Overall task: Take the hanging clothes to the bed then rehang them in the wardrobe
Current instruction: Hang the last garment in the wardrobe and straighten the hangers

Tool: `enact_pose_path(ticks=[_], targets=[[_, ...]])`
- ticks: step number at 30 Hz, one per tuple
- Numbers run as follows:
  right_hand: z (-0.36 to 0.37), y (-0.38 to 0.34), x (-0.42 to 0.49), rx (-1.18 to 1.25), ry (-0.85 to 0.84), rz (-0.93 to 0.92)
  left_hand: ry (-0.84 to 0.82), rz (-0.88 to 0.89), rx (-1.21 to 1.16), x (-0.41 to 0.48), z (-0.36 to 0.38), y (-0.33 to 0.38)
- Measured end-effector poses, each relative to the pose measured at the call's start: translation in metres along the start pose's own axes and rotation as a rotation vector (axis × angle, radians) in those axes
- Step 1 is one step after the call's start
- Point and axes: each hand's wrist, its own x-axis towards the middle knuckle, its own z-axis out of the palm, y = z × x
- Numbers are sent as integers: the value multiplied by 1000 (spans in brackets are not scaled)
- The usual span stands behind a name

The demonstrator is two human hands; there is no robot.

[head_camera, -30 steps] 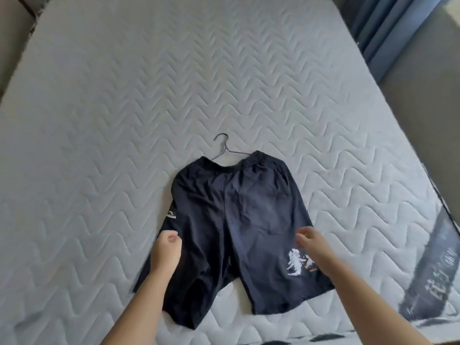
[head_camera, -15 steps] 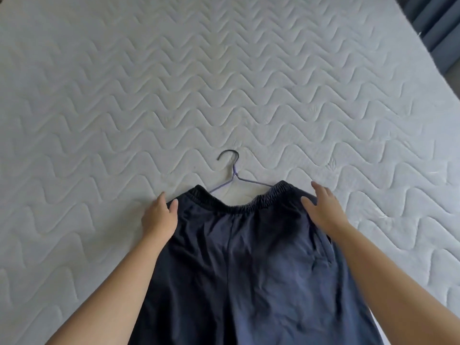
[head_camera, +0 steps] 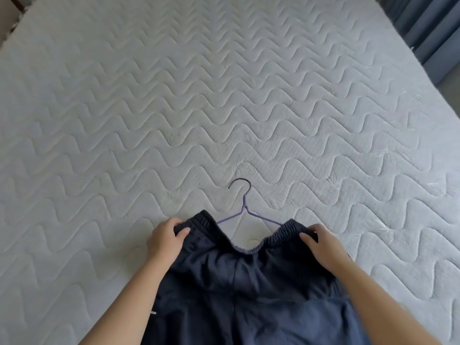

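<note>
Dark navy shorts (head_camera: 249,290) lie on the white quilted mattress (head_camera: 224,95), waistband away from me. A thin purple wire hanger (head_camera: 245,210) with a dark hook pokes out of the waistband; its arms run under the fabric. My left hand (head_camera: 165,239) grips the left end of the elastic waistband, thumb on top and fingers curled under. At the right end of the waistband my right hand (head_camera: 322,247) holds the fabric the same way. The waistband sags between my hands.
Blue curtains (head_camera: 428,28) hang past the mattress's far right corner. A strip of floor (head_camera: 450,85) shows along the right edge. At the top left corner a dark bed frame edge (head_camera: 15,2) is visible.
My hands moved up from the shorts' legs to the waistband and closed on its two ends. The waistband is now lifted and bunched, and my view has drawn closer.
</note>
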Motion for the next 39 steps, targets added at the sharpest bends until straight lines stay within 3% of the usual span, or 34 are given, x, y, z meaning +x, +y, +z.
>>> enact_pose_path(ticks=[6, 18, 29, 39], targets=[[-42, -14, -69, 104, 66, -179, -166, 64, 82, -54, -41, 10], [-138, -39, -209, 280, 198, -378, -37, 269, 1, -193, -169, 60], [-206, -94, -348, 163, 260, -733, 493, 328, -95, -359, -283, 60], [-141, -147, -448, -48, 12, -992, 918, 24, -98, -512, -320, -44]])
